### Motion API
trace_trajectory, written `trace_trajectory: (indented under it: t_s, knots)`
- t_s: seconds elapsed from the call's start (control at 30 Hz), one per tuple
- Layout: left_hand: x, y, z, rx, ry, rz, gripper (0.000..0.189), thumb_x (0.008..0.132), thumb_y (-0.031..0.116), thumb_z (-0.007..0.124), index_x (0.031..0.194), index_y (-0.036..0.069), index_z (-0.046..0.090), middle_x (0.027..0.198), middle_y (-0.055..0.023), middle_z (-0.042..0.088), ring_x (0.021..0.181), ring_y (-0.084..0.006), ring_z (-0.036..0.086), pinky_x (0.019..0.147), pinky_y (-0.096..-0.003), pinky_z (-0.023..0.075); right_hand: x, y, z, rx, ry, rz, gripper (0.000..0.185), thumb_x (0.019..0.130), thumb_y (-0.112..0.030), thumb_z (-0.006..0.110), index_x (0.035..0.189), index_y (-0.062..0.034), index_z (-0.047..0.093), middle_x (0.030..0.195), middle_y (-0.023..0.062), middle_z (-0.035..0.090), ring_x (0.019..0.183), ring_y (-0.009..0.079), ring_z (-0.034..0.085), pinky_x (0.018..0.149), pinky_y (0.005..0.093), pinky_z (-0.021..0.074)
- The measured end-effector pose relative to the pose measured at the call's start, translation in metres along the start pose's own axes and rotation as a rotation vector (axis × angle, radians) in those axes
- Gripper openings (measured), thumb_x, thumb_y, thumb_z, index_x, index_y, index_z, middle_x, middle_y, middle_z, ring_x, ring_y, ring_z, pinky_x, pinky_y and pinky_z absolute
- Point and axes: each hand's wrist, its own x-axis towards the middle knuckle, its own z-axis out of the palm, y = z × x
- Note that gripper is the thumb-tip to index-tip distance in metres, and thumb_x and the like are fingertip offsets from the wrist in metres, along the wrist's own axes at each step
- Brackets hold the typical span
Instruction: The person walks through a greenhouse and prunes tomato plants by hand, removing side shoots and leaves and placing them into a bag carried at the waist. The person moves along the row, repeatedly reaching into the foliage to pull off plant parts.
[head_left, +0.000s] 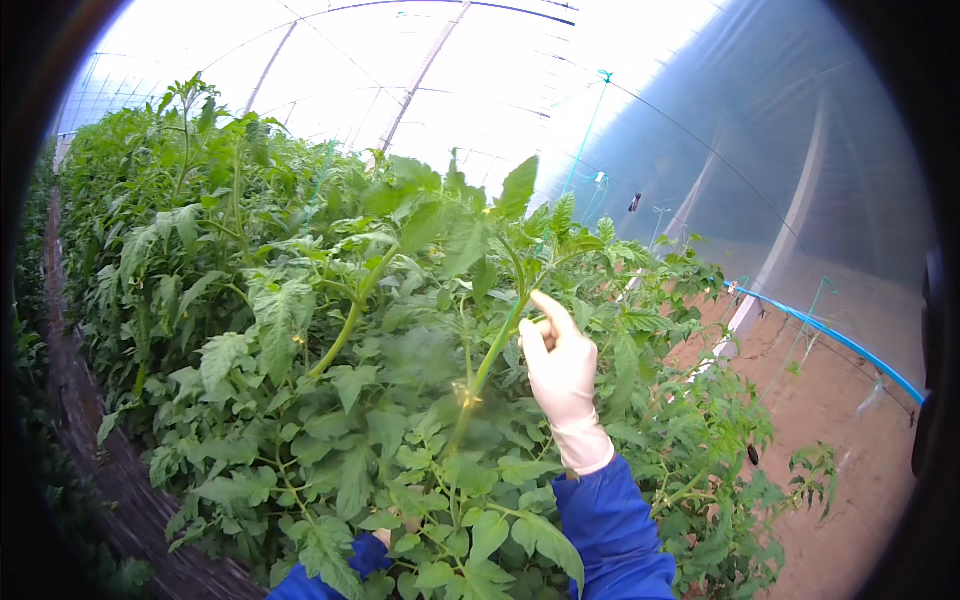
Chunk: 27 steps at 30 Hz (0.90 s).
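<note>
My right hand (564, 367), in a pale thin glove, is raised beside the upper stem of a tomato plant (501, 341). Its index fingertip meets the stem just below a fork of leafy shoots (525, 270), and the thumb lies slightly lower with the other fingers curled. Whether they grip the stem cannot be told. On that stem, lower down, is a small yellow cluster (466, 395), perhaps flowers. Leaves at the bottom hide nearly all of my left hand (384, 537); only a bit of it shows past the blue sleeve (367, 555).
Dense tomato foliage (225, 315) fills the left and middle. A second thick stem (346, 330) leans nearby. Green strings (592, 135) hang from overhead wires. At the right are bare soil (817, 450), a blue hose (847, 337), a slanting post (772, 270) and plastic greenhouse film (847, 180).
</note>
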Motion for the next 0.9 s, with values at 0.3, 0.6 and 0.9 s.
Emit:
trace_trajectory:
  t_s: [0.3,0.6,0.9]
  knots:
    - [0.017,0.000,-0.007,-0.025,-0.039,0.031,0.050,0.096,0.016,0.068,0.141,-0.001,0.054,0.133,-0.0187,0.066,0.118,-0.0285,0.066,0.104,-0.0390,0.0502,0.053,-0.022,0.009,-0.209,-0.012,0.305,0.034,0.091,-0.027,0.073,0.117,-0.0054,0.069,0.082,0.0078,0.074,0.073,0.0178,0.069,0.072,0.0338,0.0545]
    - [0.039,-0.001,-0.005,-0.054,-0.089,0.064,0.051,0.095,0.016,0.069,0.141,-0.001,0.054,0.133,-0.0190,0.066,0.119,-0.0289,0.066,0.105,-0.0392,0.0500,0.026,0.006,0.020,-0.206,0.089,-0.244,0.013,0.086,-0.006,0.074,0.098,-0.0039,0.071,0.083,0.0113,0.073,0.074,0.0223,0.072,0.069,0.0310,0.0554]
    - [0.033,0.006,0.015,-0.061,-0.024,0.099,0.052,0.095,0.015,0.070,0.141,-0.002,0.054,0.133,-0.0193,0.066,0.119,-0.0293,0.065,0.105,-0.0394,0.0498,-0.002,-0.003,-0.011,0.059,0.053,-0.218,0.019,0.088,0.005,0.072,0.103,-0.0055,0.070,0.099,0.0070,0.071,0.090,0.0170,0.065,0.084,0.0281,0.0513]
